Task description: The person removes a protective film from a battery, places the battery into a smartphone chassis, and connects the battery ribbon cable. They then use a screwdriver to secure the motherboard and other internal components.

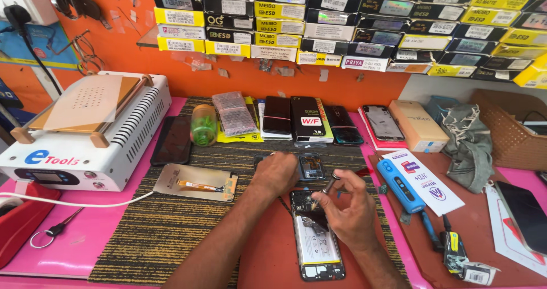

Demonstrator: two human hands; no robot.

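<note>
An opened phone (314, 246) with its back off lies on the red-brown mat, battery and boards exposed. My right hand (348, 208) hovers over its upper end and pinches a thin metal tool (329, 184) between thumb and fingers. My left hand (278, 172) rests palm down on a dark phone frame part (312, 166) just beyond the phone. A removed screen panel (196, 182) with an orange flex cable lies to the left on the striped mat.
A white heating machine (85, 132) stands at the left. Several phones and boxes (310, 119) line the back, plus a green-filled jar (203, 125). A blue electric screwdriver (400, 184), a grey cloth (468, 146) and a wicker basket (510, 132) sit at the right.
</note>
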